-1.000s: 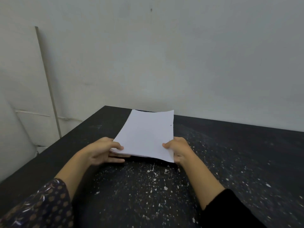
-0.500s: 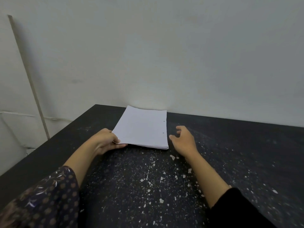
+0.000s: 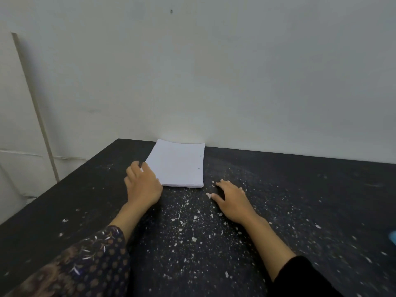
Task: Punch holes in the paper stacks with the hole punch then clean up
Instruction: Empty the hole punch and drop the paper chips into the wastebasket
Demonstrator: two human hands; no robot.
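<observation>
A white paper stack [image 3: 177, 163] lies flat on the black table [image 3: 300, 189], pushed back near the wall, with two punched holes along its right edge. My left hand [image 3: 142, 183] rests palm down at the stack's near left corner, fingers touching its edge without gripping it. My right hand [image 3: 232, 199] lies flat on the table just right of the stack's near right corner, fingers spread and holding nothing. Small white paper bits [image 3: 194, 219] are scattered over the table between and in front of my hands. No hole punch shows.
The pale wall [image 3: 214, 82] stands directly behind the stack. The table's left edge [image 3: 53, 187] runs diagonally, with a thin strip [image 3: 36, 108] leaning on the wall beyond it. A blue object [image 3: 393, 237] peeks in at the right frame edge.
The stack, held up by both hands a second ago, now lies flat near the wall. My right hand has let go and settled on the table; my left hand has released its grip.
</observation>
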